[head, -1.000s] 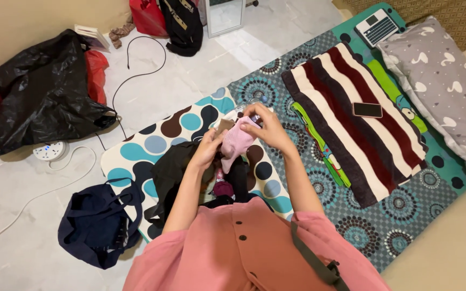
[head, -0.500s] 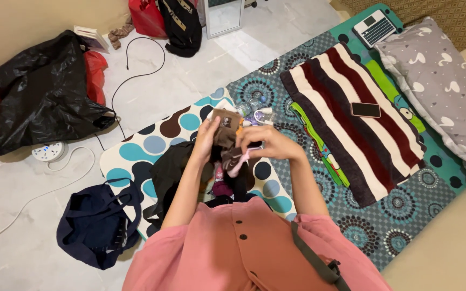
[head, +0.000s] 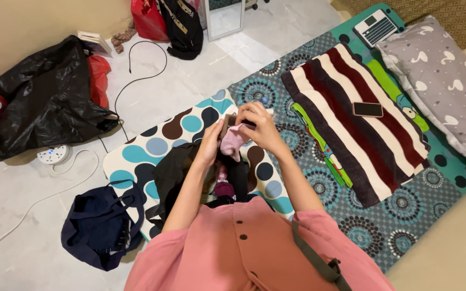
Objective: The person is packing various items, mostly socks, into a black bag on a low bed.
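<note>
Between both hands, above the spotted mat [head: 152,148]: pink cloth [head: 233,141] pinched with a brown piece [head: 226,123] behind it; right hand [head: 260,126] closed over the top edge, left hand [head: 210,143] clamped on the near side. Below: dark garments [head: 182,172] piled on the lap. Beside the right knuckles: small bottles [head: 262,102], mostly hidden. Risk judged: brown piece slipping free if the left pinch loosens; bottles toppled by a right elbow swing; cloth lost among the pile if dropped.

We see even, soft indoor light, with faint shadows. The marble floor [head: 190,81] shows mild sheen. Focus is sharp throughout; the wide lens bends the edges slightly.
</note>
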